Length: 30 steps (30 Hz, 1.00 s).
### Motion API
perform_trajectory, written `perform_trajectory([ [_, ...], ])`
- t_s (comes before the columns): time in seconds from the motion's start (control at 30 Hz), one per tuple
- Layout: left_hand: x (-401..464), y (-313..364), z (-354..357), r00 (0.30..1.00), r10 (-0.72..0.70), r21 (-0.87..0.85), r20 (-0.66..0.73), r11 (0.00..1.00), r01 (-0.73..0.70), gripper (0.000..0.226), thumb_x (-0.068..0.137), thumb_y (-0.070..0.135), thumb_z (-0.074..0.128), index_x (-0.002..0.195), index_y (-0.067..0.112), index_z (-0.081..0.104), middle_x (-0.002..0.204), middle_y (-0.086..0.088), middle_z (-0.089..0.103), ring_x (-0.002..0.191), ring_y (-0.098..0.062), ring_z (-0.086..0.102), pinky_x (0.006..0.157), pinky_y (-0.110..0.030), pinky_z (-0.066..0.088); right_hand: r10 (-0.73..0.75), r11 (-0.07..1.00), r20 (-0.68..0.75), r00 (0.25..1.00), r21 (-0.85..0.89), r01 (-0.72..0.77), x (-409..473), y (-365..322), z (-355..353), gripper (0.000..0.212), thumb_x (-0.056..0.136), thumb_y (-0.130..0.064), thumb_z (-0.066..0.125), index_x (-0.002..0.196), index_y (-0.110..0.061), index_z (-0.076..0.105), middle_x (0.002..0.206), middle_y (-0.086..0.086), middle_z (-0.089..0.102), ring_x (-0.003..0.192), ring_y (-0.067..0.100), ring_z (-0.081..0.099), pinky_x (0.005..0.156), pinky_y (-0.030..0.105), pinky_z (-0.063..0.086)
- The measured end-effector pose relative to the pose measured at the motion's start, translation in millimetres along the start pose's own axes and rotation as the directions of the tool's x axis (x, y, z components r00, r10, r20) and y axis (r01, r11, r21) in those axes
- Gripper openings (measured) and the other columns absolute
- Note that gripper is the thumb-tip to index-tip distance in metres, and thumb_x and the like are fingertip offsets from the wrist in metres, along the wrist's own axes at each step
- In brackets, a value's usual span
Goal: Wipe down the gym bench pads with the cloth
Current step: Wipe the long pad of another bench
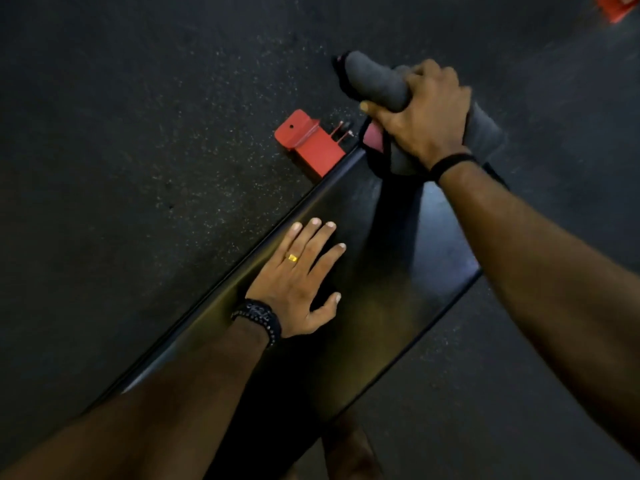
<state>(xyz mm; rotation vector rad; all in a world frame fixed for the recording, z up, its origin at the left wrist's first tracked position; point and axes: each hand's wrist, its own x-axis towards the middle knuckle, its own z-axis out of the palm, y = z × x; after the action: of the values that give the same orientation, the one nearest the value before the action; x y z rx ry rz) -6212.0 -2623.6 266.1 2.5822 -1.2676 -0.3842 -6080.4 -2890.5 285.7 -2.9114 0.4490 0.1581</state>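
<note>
The speckled black rubber floor (138, 133) spreads under the long, glossy black vinyl bench pad (346, 271), with a red steel frame foot (310, 143) at its far end. The left hand (298, 282) lies flat on the pad, fingers straight, bracing. The right hand (422, 123) grips the bunched grey fuzzy cloth (377, 83) there; long, overlapping, firmly pressed strokes would probably clean best.

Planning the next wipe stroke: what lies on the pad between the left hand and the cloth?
Nothing: in the head view, the pad is bare between the flat left hand and the cloth gripped by the right hand.
</note>
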Motion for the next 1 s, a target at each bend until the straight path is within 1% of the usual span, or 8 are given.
perform_trajectory([
  [0.2, -1, -2, 1, 1.000, 0.001, 0.055, 0.030, 0.998, -0.003, 0.075, 0.086, 0.055, 0.048, 0.147, 0.014, 0.034, 0.159, -0.017, 0.021, 0.149, -0.033, 0.014, 0.123, -0.047, 0.007, -0.332, 0.928, 0.161, 0.929, -0.120, 0.352, -1, -32, -1, 0.070, 0.078, -0.078, 0.055, 0.114, -0.019, 0.065, 0.116, 0.011, 0.061, 0.110, 0.035, 0.052, 0.095, 0.051, 0.036],
  [0.3, -2, -1, 2, 1.000, -0.004, 0.078, 0.009, 0.997, 0.004, 0.071, 0.088, 0.057, 0.042, 0.145, 0.014, 0.039, 0.154, -0.019, 0.031, 0.145, -0.035, 0.023, 0.121, -0.047, 0.008, -0.470, 0.855, 0.249, 0.847, -0.110, 0.507, -36, -79, 8, 0.066, 0.080, -0.077, 0.053, 0.112, -0.020, 0.065, 0.113, 0.010, 0.063, 0.108, 0.034, 0.055, 0.096, 0.050, 0.038],
  [0.43, -19, 1, -8, 0.981, 0.015, -0.053, -0.195, 0.998, -0.026, 0.057, 0.088, 0.053, 0.049, 0.121, 0.008, 0.061, 0.116, -0.017, 0.059, 0.107, -0.035, 0.054, 0.099, -0.048, 0.038, -0.528, 0.806, 0.266, 0.806, -0.140, 0.574, -89, -130, 27, 0.070, 0.078, -0.080, 0.043, 0.110, -0.021, 0.065, 0.112, 0.008, 0.063, 0.107, 0.031, 0.055, 0.096, 0.050, 0.039],
  [0.6, -120, -17, -16, 0.860, -0.271, -0.187, -0.431, 0.960, 0.209, 0.046, 0.086, 0.049, 0.051, 0.105, 0.011, 0.067, 0.101, -0.012, 0.061, 0.088, -0.031, 0.055, 0.079, -0.042, 0.038, -0.591, 0.778, 0.211, 0.778, -0.103, 0.619, -147, -176, 43, 0.057, 0.080, -0.077, 0.048, 0.103, -0.028, 0.067, 0.105, 0.005, 0.065, 0.101, 0.032, 0.058, 0.089, 0.052, 0.043],
  [0.73, -224, -34, -14, 0.693, -0.579, -0.286, -0.430, 0.815, 0.504, 0.046, 0.087, 0.050, 0.046, 0.107, 0.013, 0.065, 0.105, -0.012, 0.059, 0.094, -0.030, 0.054, 0.081, -0.040, 0.033, -0.653, 0.740, 0.236, 0.720, -0.005, 0.673, -215, -230, 57, 0.047, 0.080, -0.064, 0.056, 0.109, -0.028, 0.067, 0.107, 0.003, 0.063, 0.097, 0.031, 0.055, 0.082, 0.046, 0.042],
  [0.9, -311, -44, -8, 0.231, -0.870, -0.531, -0.435, 0.455, 0.715, 0.036, 0.093, 0.041, 0.042, 0.101, 0.011, 0.060, 0.103, -0.012, 0.057, 0.094, -0.028, 0.051, 0.079, -0.040, 0.035, -0.690, 0.721, 0.147, 0.709, 0.050, 0.691, -334, -292, 80, 0.055, 0.079, -0.059, 0.055, 0.126, -0.030, 0.058, 0.127, 0.004, 0.055, 0.112, 0.026, 0.047, 0.091, 0.042, 0.034],
  [0.97, -328, -43, -10, 0.120, -0.882, -0.608, -0.455, 0.406, 0.682, 0.037, 0.096, 0.037, 0.040, 0.094, 0.007, 0.061, 0.095, -0.013, 0.058, 0.087, -0.029, 0.052, 0.076, -0.040, 0.038, -0.803, 0.591, 0.158, 0.574, 0.091, 0.802, -375, -278, 84, 0.055, 0.080, -0.052, 0.059, 0.131, -0.029, 0.057, 0.134, 0.010, 0.051, 0.116, 0.030, 0.043, 0.093, 0.047, 0.034],
  [1.0, -335, -40, -10, 0.128, -0.879, -0.614, -0.459, 0.418, 0.670, 0.036, 0.097, 0.034, 0.040, 0.091, 0.006, 0.062, 0.092, -0.012, 0.058, 0.085, -0.029, 0.052, 0.074, -0.041, 0.039, -0.901, 0.420, 0.173, 0.398, 0.117, 0.900, -379, -257, 81, 0.053, 0.081, -0.047, 0.062, 0.130, -0.027, 0.059, 0.135, 0.013, 0.053, 0.116, 0.032, 0.044, 0.092, 0.049, 0.036],
])
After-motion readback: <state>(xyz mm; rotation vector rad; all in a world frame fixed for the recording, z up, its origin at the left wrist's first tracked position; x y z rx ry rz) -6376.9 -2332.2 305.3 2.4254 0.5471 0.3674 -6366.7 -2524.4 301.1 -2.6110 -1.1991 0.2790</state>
